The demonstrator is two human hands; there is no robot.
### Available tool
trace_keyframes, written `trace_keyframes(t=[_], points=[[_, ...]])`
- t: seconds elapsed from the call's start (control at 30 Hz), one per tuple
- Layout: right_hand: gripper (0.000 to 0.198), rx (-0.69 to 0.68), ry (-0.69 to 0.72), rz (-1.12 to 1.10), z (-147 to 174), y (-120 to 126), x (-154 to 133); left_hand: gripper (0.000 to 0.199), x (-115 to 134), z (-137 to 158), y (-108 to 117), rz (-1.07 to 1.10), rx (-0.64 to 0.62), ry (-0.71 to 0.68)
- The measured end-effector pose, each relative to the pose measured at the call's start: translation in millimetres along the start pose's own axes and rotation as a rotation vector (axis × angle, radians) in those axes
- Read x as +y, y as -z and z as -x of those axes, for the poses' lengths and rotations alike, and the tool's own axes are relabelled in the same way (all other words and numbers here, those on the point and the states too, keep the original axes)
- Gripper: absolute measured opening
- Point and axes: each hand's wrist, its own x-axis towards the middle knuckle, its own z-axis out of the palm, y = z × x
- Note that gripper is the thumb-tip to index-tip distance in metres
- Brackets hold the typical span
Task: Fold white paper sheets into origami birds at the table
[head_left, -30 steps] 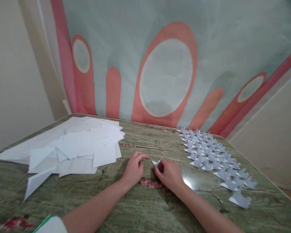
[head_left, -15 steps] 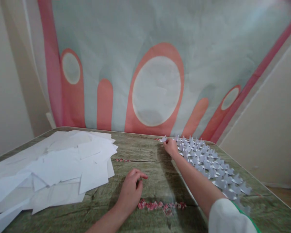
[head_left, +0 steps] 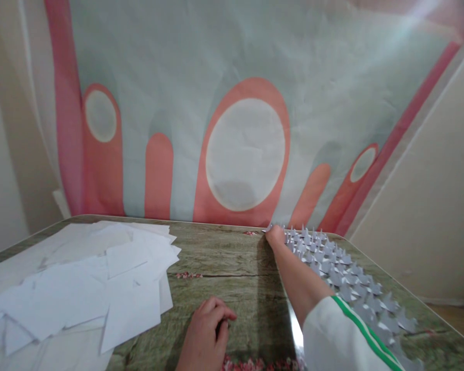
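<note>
My right hand point(head_left: 275, 237) reaches to the far edge of the table, its fingers closed on a small folded paper crane point(head_left: 268, 229). Most of that crane is hidden by the hand. Just to its right stand tight rows of white paper cranes point(head_left: 334, 270), running toward me along the right side. My left hand point(head_left: 206, 332) rests low over the middle of the table, fingers loosely bent and the thumb apart from them, with nothing in it.
A heap of loose white paper sheets point(head_left: 88, 288) covers the left of the wood-patterned table point(head_left: 220, 252). Behind the far edge hangs a grey-green backdrop point(head_left: 170, 67) with coral shapes. Pink flower prints point(head_left: 189, 275) mark the tabletop.
My right hand has moved slightly right and further back with the crane, up against the rows. My left hand stays nearly put. The whole view has tilted up a little.
</note>
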Motion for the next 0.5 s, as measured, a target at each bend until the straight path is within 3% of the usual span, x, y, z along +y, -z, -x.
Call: trace_keyframes(t=[0.27,0.5], points=[[0.029,-0.007,0.004,0.055,-1,-2,5,0.023,3,2,0,-0.011,0.004,0.009],[0.031,-0.084,0.213,0.157,33,2,3,0.026,14,6,0,-0.044,0.028,0.058]])
